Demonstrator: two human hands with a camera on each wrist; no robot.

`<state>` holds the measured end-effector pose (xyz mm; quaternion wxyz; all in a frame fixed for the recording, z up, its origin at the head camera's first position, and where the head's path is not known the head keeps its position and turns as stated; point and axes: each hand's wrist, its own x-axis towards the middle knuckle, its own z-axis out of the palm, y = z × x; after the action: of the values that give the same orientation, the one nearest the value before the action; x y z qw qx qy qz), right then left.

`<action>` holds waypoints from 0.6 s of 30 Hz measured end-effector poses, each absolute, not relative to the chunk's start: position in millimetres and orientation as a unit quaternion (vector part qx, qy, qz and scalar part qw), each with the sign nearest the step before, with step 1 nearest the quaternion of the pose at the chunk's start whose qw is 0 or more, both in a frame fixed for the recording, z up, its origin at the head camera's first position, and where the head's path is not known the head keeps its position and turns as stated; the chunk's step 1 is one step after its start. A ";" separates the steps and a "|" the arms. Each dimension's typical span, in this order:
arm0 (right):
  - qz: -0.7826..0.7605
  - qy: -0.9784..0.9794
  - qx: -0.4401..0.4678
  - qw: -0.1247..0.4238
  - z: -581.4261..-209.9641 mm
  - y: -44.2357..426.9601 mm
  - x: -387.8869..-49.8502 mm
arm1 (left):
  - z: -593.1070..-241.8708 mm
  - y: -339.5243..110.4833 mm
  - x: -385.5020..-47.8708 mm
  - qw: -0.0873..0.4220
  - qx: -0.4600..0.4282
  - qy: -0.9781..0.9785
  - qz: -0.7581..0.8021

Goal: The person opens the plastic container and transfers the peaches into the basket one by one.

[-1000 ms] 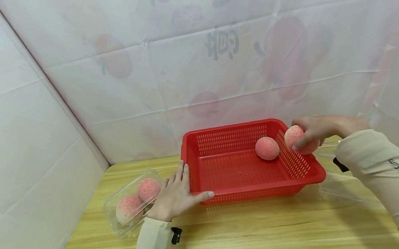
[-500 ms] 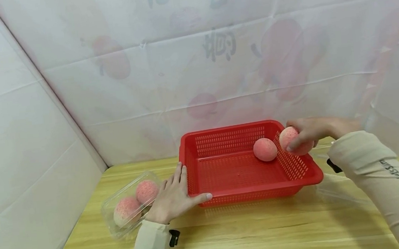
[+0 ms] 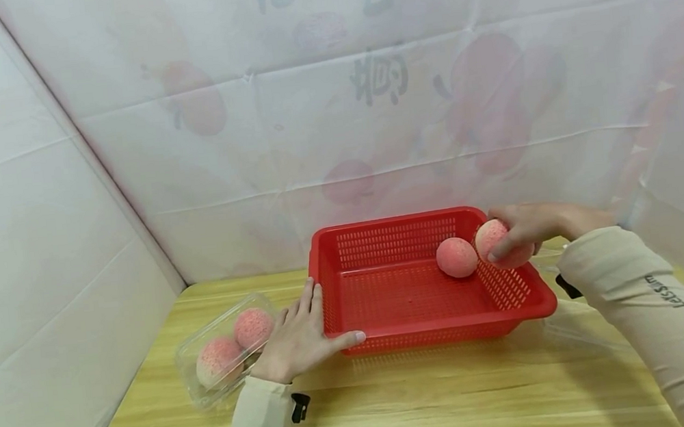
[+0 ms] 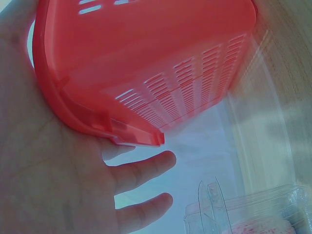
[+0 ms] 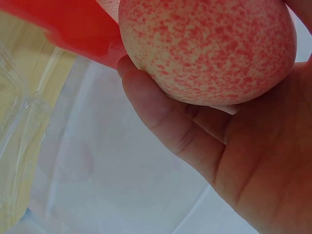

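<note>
In the head view, right of centre, your right hand (image 3: 536, 221) grips a peach (image 3: 491, 235) at the right end of the red basket (image 3: 387, 298), a second peach (image 3: 456, 257) already inside and two peaches (image 3: 219, 363) apparently left in the lower-left clear box (image 3: 193, 387); the left wrist view shows your left hand (image 4: 58, 165) straight-fingered against the red basket, the right wrist view that grip.

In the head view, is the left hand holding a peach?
No, the left hand lies against the red basket, while the right hand grips a peach.

The held peach (image 3: 492, 235) has edged closer to the loose peach (image 3: 456, 257) in the basket (image 3: 433, 323)
</note>
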<state>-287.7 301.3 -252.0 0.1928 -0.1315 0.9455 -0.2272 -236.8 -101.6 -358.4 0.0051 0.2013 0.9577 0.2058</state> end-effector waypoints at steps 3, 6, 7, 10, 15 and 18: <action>-0.236 0.943 -0.134 0.194 -252.3 299.8 -289.2 | -358.3 -101.9 -236.5 0.005 0.201 0.958 0.203; -0.244 0.939 -0.140 0.196 -252.4 297.3 -290.4 | -358.1 -102.5 -235.8 0.008 0.202 0.958 0.201; -0.247 0.938 -0.140 0.198 -252.5 296.1 -290.6 | -358.1 -102.6 -235.4 0.009 0.202 0.958 0.202; -0.254 0.935 -0.144 0.202 -253.8 292.9 -291.3 | -357.8 -102.8 -234.5 0.011 0.201 0.958 0.203; -0.256 0.934 -0.147 0.202 -256.5 290.4 -292.9 | -357.7 -102.7 -234.1 0.009 0.202 0.959 0.201; -0.245 0.937 -0.150 0.199 -257.1 288.8 -293.8 | -357.5 -102.4 -234.1 0.007 0.204 0.958 0.200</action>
<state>-293.8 288.8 -257.1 0.1989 -0.1504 0.9370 -0.2446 -234.1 -102.4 -357.5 0.0067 0.2043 0.9583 0.1996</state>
